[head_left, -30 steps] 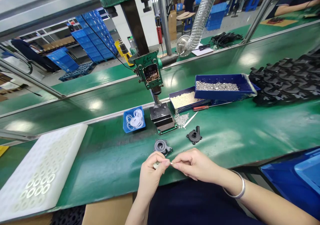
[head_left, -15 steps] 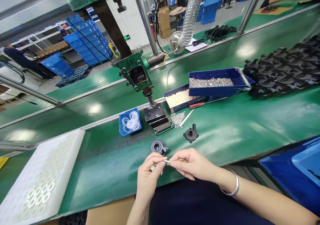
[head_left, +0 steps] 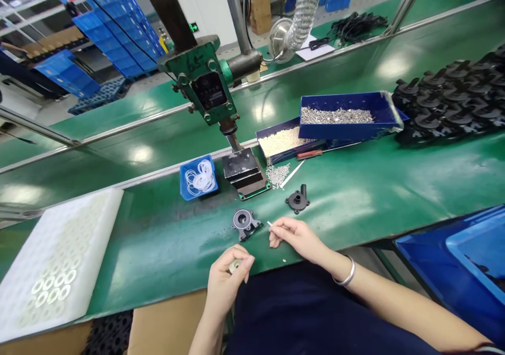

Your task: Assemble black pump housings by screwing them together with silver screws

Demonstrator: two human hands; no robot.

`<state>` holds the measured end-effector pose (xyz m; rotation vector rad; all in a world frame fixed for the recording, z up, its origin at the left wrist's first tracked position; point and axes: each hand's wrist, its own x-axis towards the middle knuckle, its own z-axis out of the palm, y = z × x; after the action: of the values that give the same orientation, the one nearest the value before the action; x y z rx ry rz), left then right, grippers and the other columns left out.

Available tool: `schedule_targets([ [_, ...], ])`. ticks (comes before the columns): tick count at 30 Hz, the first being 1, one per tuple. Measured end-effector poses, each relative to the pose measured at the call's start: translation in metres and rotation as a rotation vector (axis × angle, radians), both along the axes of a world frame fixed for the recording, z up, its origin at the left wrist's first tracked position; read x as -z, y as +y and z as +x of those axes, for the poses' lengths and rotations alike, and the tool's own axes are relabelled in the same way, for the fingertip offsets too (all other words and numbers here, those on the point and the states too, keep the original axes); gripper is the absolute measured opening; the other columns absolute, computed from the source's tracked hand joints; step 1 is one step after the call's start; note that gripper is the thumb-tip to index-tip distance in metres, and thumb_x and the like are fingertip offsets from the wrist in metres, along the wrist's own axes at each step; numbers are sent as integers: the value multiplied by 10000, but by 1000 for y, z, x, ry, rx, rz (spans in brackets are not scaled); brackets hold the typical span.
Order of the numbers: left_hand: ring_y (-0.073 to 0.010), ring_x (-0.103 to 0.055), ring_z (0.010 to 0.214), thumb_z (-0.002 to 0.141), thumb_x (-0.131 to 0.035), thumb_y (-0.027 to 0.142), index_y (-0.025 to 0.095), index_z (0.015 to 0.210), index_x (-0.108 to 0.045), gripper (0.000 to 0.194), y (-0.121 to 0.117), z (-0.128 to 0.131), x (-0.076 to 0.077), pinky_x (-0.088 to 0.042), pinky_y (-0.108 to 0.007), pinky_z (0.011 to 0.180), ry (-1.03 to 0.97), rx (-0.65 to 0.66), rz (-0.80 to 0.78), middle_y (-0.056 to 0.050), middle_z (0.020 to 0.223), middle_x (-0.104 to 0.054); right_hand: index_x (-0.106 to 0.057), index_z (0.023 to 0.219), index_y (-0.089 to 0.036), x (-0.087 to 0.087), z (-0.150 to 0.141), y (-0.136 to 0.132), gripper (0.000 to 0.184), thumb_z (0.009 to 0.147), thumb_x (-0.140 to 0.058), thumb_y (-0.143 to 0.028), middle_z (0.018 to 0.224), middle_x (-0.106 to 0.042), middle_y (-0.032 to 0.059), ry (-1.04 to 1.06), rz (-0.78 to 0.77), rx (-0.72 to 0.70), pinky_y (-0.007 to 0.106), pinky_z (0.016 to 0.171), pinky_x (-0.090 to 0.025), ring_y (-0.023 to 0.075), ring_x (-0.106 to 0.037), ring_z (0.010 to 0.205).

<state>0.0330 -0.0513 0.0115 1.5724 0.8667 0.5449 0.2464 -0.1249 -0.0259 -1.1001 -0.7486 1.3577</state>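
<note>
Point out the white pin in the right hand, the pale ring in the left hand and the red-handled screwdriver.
White pin (head_left: 269,223): head view, on its exposed end.
Pale ring (head_left: 232,265): head view, on its visible rim.
Red-handled screwdriver (head_left: 310,155): head view, on its handle.

The only view, from the wearer's head, faces forward and down over the worktop (head_left: 158,255) toward the press (head_left: 205,81). It is fairly near, yet reaches blue crates (head_left: 114,34) behind the press.

The tabletop (head_left: 165,250) is green, both housings (head_left: 296,202) black, the held pin (head_left: 269,224) white, the held ring (head_left: 232,266) off-white, the screw bin (head_left: 347,131) navy.
</note>
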Motion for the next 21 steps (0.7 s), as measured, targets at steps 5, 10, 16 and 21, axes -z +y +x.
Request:
schedule_targets([
  [5,-130,-567,683,877,-683,316,204,867,-685,113,-20,-5,14,-431,-255,677,195,128,142,4,751,-585,-653,896,-137,0,7,-3,375,910,-630,-510,817,-717,61,-4,36,0,339,762,-575,167,-706,752],
  [10,-148,-604,742,904,-646,304,209,954,-689,115,-37,13,19,-460,-257,716,251,310,278,-12,769,-617,-655,887,-143,1,7,-5,334,923,-630,-474,803,-704,44,4,57,19,317,751,-564,149,-688,740],
  [16,-149,-647,771,945,-561,257,216,924,-688,135,-53,11,36,-494,-250,728,323,562,307,-37,843,-684,-651,881,-152,6,13,-15,317,919,-640,-466,792,-705,36,24,77,78,307,723,-565,146,-689,717],
  [21,-204,-707,862,956,-494,212,195,975,-685,193,-58,2,93,-545,-315,825,711,498,432,-71,916,-727,-653,861,-160,6,14,-17,324,892,-669,-482,770,-708,27,28,81,105,296,697,-564,139,-685,689],
])
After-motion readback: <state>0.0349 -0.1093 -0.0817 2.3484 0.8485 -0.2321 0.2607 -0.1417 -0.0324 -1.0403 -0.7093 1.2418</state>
